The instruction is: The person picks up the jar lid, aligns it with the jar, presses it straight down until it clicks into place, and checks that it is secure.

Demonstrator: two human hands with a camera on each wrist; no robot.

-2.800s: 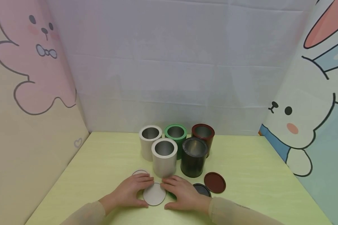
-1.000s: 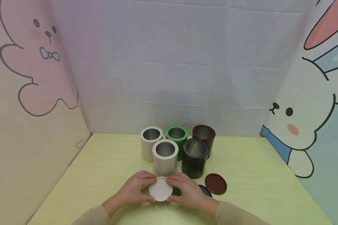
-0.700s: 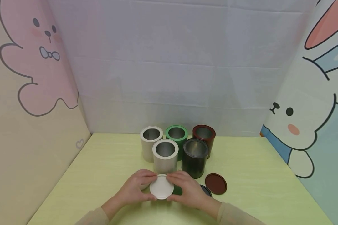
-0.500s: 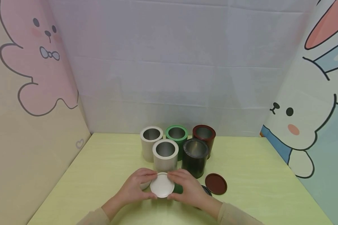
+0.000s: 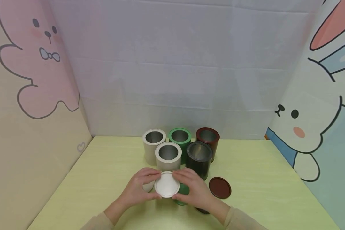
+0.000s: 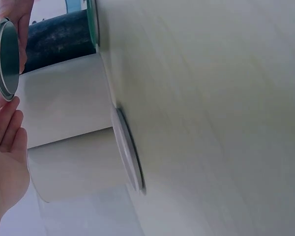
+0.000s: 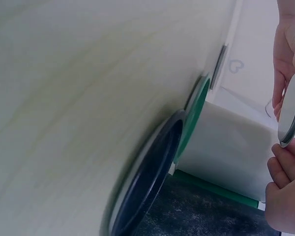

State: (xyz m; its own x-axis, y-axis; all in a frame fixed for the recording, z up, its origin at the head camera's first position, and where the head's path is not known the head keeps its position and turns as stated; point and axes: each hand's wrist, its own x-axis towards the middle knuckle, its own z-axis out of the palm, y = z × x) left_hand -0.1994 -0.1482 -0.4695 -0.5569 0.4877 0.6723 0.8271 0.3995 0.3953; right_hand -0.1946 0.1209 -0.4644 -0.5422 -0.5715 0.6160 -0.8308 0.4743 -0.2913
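A round white lid is held up between my two hands, above the table and in front of the near white can. My left hand pinches its left edge, thumb low and fingers high. On the opposite edge, my right hand grips it the same way. The lid appears edge-on in the left wrist view, away from the tabletop. Beneath the hands lie a second white lid, a green lid and a black lid, each partly hidden.
Open cans stand at the back: a far white can, a green can, a dark red can and a black can. A dark red lid lies right of my right hand. Cartoon-printed walls flank the table.
The white lid first lay on the table between my hands. Both hands have taken its edges and raised it toward the near white can, uncovering more of the green lid.
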